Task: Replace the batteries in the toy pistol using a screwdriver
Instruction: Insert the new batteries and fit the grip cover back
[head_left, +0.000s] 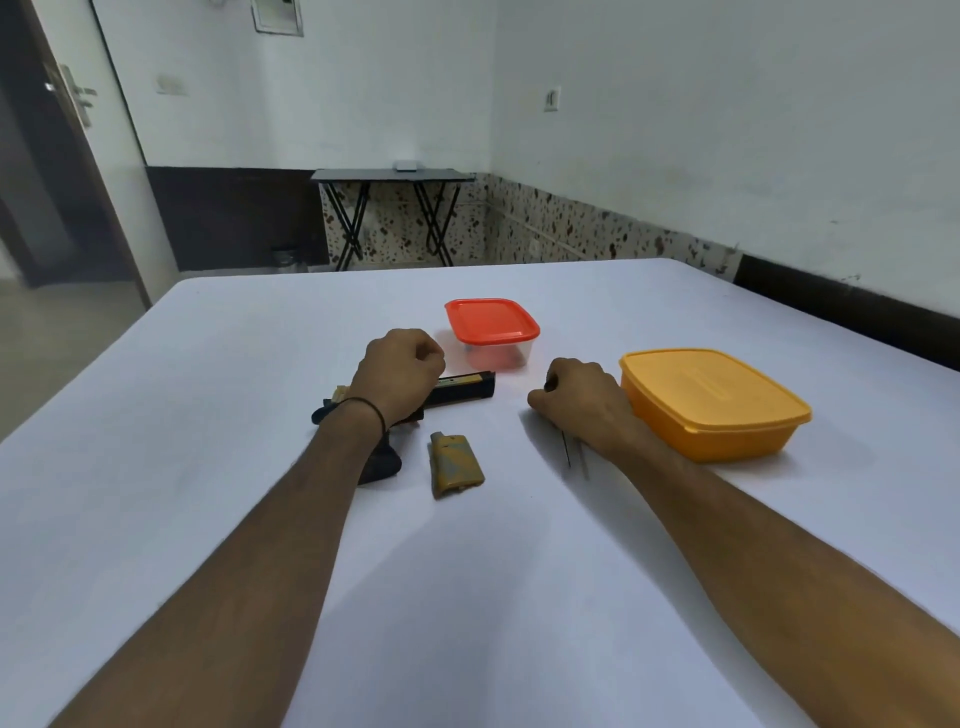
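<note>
The left hand (400, 371) is curled over the black-and-yellow plastic toy pistol (462, 387) on the white desk (208, 415), its grasp hidden. The right hand (582, 402), nearby, grips a thin metal screwdriver (568, 449).

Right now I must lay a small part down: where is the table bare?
Bare: table near side between both forearms, below the battery cover; left of the left hand. Crowded: toy pistol, red-lidded box, right hand holding screwdriver, yellow box.

No text reads clearly — the toy pistol's (464, 387) label is blurred.
</note>
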